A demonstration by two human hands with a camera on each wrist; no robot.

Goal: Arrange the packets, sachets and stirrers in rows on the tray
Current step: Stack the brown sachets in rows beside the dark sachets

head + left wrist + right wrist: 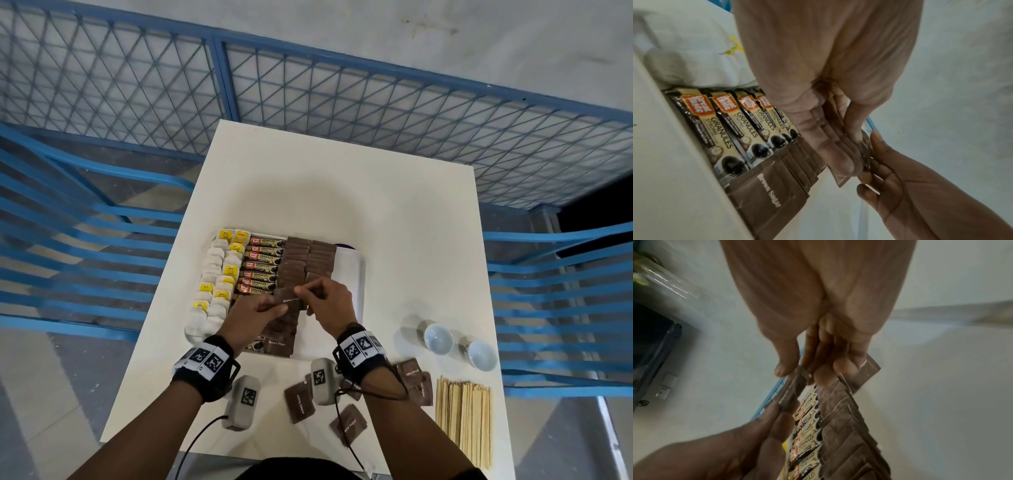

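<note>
A white tray (347, 274) holds columns of tea bags (219, 274), coffee granule sticks (262, 265) and brown sugar sachets (306, 257). Just above the tray's near half, my left hand (277, 306) and right hand (303, 293) both pinch brown sugar sachets (287, 298). In the left wrist view my left hand (851, 154) grips a thin stack of sachets (840, 180), with right fingers (875, 162) on its edge. In the right wrist view my right hand (803, 374) pinches one sachet (791, 392) whose other end my left hand (774, 415) holds.
Several loose brown sachets (299, 401) lie on the white table (394, 222) by my right wrist. A bundle of wooden stirrers (464, 421) sits at the near right, with two white cups (438, 339) beyond it. A blue mesh fence (342, 85) surrounds the table.
</note>
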